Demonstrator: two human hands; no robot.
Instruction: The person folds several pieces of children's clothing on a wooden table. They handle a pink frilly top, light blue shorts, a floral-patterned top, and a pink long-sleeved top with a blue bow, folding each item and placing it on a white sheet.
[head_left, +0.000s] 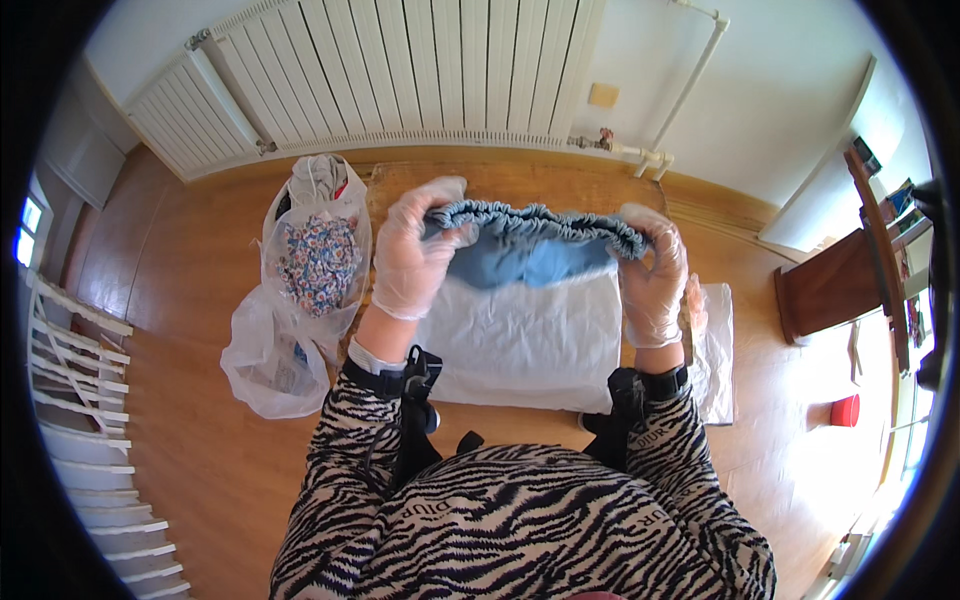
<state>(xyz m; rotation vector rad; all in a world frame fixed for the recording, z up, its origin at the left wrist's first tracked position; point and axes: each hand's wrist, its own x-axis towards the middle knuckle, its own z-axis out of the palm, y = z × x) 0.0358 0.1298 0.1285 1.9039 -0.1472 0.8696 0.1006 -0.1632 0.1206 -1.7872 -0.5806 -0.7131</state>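
A blue cloth garment with a gathered elastic waistband (529, 259) hangs between my two hands, which stretch its band sideways. My left hand (416, 251), in a clear plastic glove, grips the left end of the band. The right end is held by my right hand (652, 270), gloved the same way. Below the garment lies a white sheet (525, 341), slightly creased, spread over a low wooden table (495, 174). The lower part of the garment is blurred and hangs above the sheet.
Left of the table stand a plastic bag with flowered cloth (319, 262) and a crumpled white plastic bag (274, 364). Clear plastic packaging (711, 352) lies at the right. A radiator (420, 71) lines the wall ahead. A red bucket (845, 411) stands farther right on the floor.
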